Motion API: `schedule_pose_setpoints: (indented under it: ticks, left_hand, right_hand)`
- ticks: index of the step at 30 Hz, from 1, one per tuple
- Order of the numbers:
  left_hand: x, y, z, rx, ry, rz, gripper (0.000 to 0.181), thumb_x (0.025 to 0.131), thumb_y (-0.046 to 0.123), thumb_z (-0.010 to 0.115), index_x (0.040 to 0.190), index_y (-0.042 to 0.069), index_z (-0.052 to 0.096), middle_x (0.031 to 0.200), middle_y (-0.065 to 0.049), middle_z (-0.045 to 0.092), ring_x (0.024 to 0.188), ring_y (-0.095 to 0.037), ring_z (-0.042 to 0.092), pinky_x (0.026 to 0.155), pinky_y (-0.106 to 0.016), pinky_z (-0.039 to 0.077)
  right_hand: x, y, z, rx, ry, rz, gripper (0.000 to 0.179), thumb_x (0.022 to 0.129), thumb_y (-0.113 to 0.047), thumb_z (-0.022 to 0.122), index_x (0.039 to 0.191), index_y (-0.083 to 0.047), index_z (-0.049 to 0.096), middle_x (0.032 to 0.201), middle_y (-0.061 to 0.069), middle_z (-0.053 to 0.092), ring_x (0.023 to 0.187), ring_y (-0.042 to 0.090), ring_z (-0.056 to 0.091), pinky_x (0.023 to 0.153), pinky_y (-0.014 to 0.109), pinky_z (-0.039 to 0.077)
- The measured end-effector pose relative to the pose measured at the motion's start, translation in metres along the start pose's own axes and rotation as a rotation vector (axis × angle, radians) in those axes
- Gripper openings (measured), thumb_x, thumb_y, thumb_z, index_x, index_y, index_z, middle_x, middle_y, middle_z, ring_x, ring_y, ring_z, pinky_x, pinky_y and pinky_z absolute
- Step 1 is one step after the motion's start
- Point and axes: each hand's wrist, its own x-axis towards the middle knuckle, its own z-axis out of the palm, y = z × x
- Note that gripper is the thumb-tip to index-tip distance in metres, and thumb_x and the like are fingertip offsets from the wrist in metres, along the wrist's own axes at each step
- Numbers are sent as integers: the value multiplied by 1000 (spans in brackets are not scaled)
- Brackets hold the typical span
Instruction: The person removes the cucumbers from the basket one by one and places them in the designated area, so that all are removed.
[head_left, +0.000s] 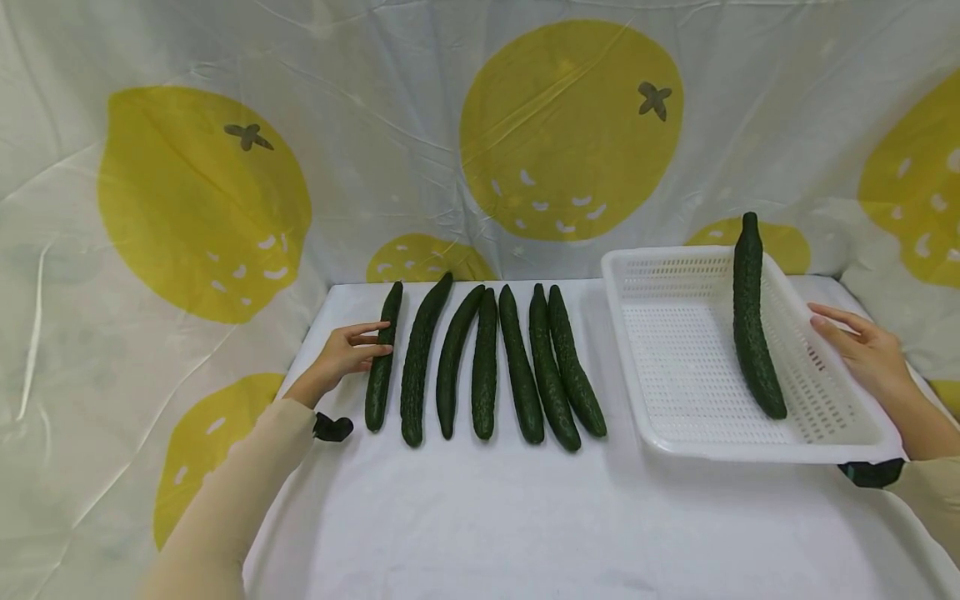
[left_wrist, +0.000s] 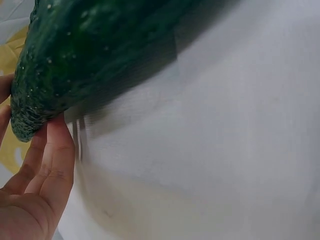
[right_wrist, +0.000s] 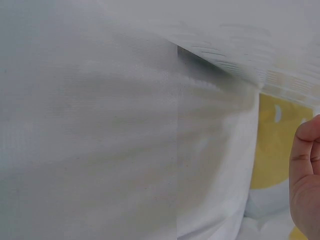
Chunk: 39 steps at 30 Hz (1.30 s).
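At the left end of a row of cucumbers, my left hand [head_left: 348,352] pinches the leftmost cucumber [head_left: 385,367]. In the left wrist view, fingers [left_wrist: 61,150] lie on both sides of the cucumber's end [left_wrist: 45,95]. A white perforated plastic basket [head_left: 660,439] stands at the right, with one cucumber [head_left: 750,321] slanting inside it. My right hand [head_left: 866,346] is beside the basket's right rim, fingers extended toward it and holding nothing. Whether its fingertips touch the rim is hard to tell. The right wrist view shows only part of this hand [right_wrist: 306,175].
Several more cucumbers, including a curved one [head_left: 426,362] and the rightmost [head_left: 573,362], lie side by side on the white-covered table [head_left: 480,508]. A cloth with yellow lemon prints [head_left: 573,133] hangs behind and along the sides.
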Motion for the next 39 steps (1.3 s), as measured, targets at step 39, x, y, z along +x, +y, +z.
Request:
schedule_pose_setpoints:
  ticks: [39]
  left_hand:
    - [1, 6, 11, 141, -63, -1, 62, 95, 24, 73, 149, 9, 48, 149, -30, 40, 131, -41, 48, 94, -41, 52]
  right_hand:
    - [3, 4, 7, -27, 59, -14, 26, 99, -31, 64, 120, -47, 64, 80, -32, 64, 61, -1, 65, 48, 23, 55]
